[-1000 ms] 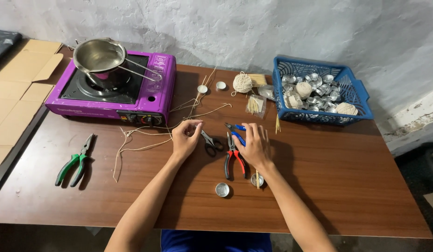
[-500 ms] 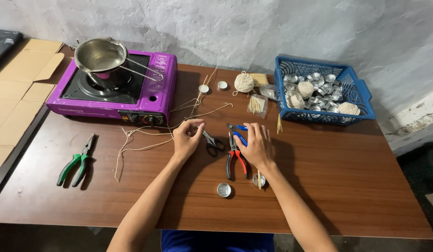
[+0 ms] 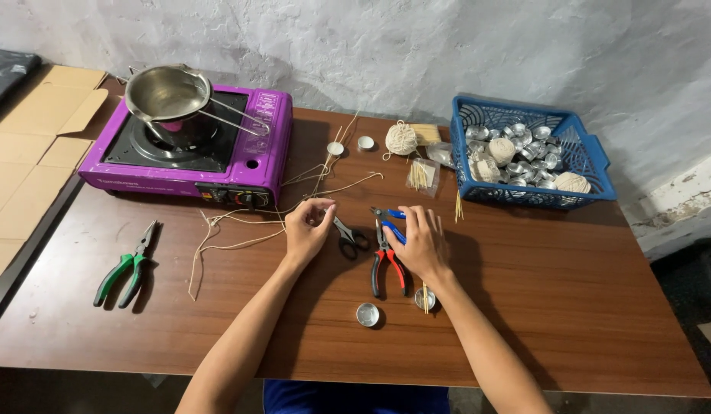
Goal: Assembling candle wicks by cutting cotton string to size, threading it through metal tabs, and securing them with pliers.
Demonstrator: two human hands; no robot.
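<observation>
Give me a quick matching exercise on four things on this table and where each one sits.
Things:
1. green pliers
2. metal pot
3. red pliers
4. string ball

Places:
A. on the purple stove
B. near the table's left edge
C. left of the blue basket
D. under the right hand

Pairs: 1-B, 2-A, 3-D, 4-C

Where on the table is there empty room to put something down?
The table's right half, in front of the blue basket, is bare. So is the near left edge, below the green pliers. It is crowded in the middle: string, scissors, red pliers and small metal cups sit around the left hand and right hand.
</observation>
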